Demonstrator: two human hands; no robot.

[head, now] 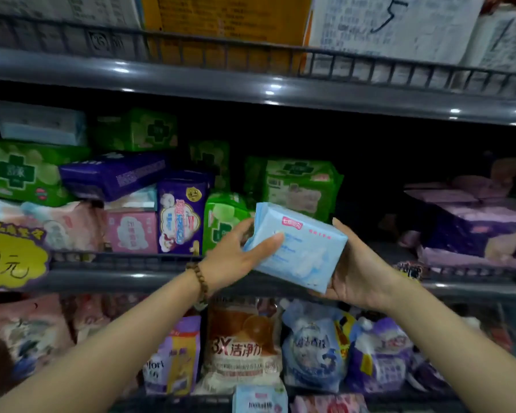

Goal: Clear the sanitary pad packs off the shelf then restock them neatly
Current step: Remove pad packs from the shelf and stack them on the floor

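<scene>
A light blue sanitary pad pack (303, 248) is held in front of the middle shelf (131, 277), tilted down to the right. My left hand (239, 257) grips its left end, thumb across the front. My right hand (358, 272) cups its right end and underside, fingers behind the pack. On the shelf behind lie green packs (303, 189), purple packs (181, 213), and pink packs (131, 231), piled unevenly to the left. Between the green packs and the lilac packs (471, 228) at the right, the shelf is dark.
A yellow price sign (11, 257) hangs at the shelf's left front. The upper shelf (251, 84) holds boxes with paper labels. The lower shelf carries detergent bags (245, 347) and more soft packs.
</scene>
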